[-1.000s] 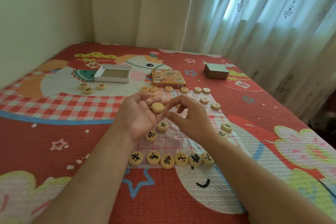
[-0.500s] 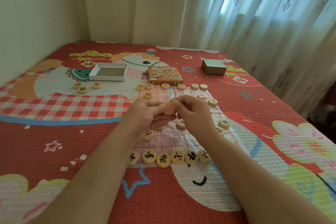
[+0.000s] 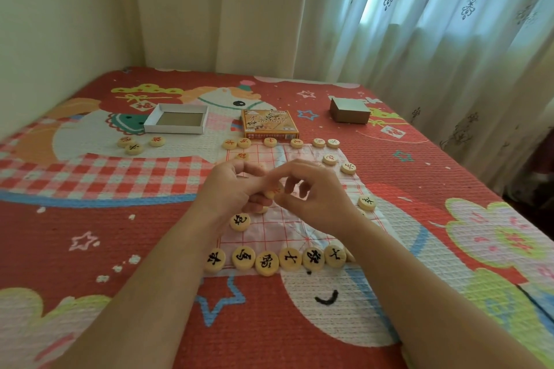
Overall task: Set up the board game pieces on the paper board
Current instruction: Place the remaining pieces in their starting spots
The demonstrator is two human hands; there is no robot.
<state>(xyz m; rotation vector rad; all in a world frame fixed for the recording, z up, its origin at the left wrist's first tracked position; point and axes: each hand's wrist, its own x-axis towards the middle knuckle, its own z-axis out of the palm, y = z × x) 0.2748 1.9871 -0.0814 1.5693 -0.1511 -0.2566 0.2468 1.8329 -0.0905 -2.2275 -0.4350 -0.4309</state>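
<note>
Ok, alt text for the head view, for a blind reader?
Left hand and right hand meet above a paper board on a red bedspread, a wooden piece between their fingers. Black-marked pieces line its near edge, red-marked pieces the far edge.

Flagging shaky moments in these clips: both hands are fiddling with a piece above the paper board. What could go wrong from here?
1. The piece, gripped in the left hand with the right hand against it, could slip onto placed pieces below.
2. The right forearm crosses the near row; pulling back may scatter it.
3. The paper board lies wrinkled on a soft quilt, so pieces may slide.
</note>
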